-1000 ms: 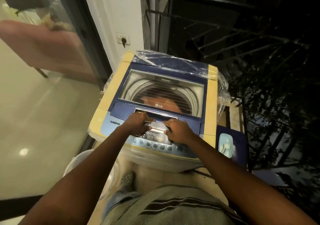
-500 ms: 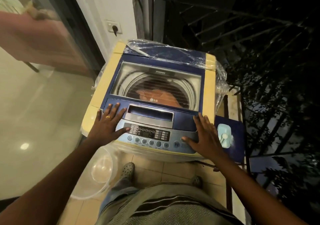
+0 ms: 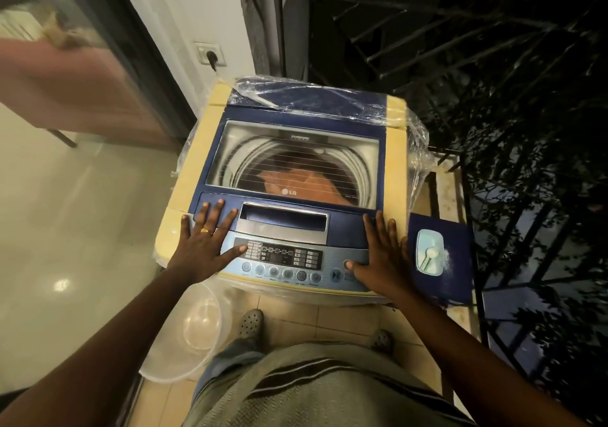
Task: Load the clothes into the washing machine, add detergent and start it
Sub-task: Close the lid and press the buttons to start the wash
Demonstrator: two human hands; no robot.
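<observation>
A top-loading washing machine (image 3: 396, 150) with yellowed sides and a blue lid stands in front of me, its glass lid (image 3: 296, 160) down. Orange clothes (image 3: 296, 181) lie in the drum under the glass. My left hand (image 3: 204, 244) rests flat, fingers spread, on the left of the control panel (image 3: 289, 258). My right hand (image 3: 378, 255) lies flat on the panel's right end, thumb by a round button. Right of the machine sits a blue detergent box (image 3: 441, 281) with a pale scoop (image 3: 427, 255) and spilled powder on it.
A clear plastic basin (image 3: 194, 331) sits on the tiled floor at the machine's left foot. Plastic wrap (image 3: 418, 140) covers the machine's back and right side. A wall socket (image 3: 210, 54) is behind it. Dark metal railing (image 3: 467, 196) runs along the right; a glass door stands left.
Both hands left the lid handle at the middle and spread outward to lie flat on the panel's two ends. The view has tilted down slightly.
</observation>
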